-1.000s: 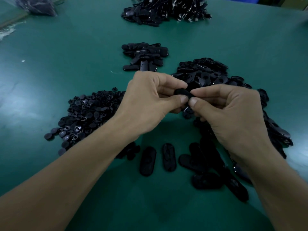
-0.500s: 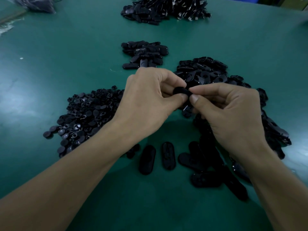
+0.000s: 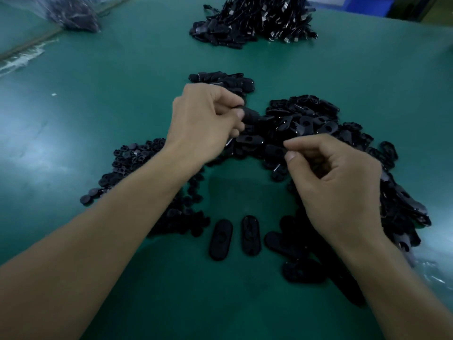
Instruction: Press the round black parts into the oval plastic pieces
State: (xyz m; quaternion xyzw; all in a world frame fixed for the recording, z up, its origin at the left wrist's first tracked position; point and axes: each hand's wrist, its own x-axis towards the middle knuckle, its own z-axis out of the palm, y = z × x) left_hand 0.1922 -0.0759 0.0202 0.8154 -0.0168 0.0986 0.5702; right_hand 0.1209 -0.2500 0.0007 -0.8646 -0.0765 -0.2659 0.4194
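Observation:
My left hand [image 3: 208, 121] is raised over the middle of the green table and grips one black oval piece [image 3: 250, 115] between thumb and fingers. My right hand [image 3: 338, 182] is lower and to the right, with curled fingers. Its thumb and forefinger tips sit at the edge of the big pile of oval pieces [image 3: 318, 123]; whether they pinch one is unclear. The heap of round black parts [image 3: 127, 165] lies on the left, partly under my left forearm.
A smaller stack of oval pieces [image 3: 225, 81] lies just beyond my left hand. A large heap of black parts with cables [image 3: 252, 20] sits at the far edge, and a plastic bag [image 3: 71, 13] at far left. Two loose ovals [image 3: 220, 239] lie near me.
My hands, which pressed together on one oval piece, have parted. The left hand moved up and away with the piece. The right hand dropped towards the oval pile.

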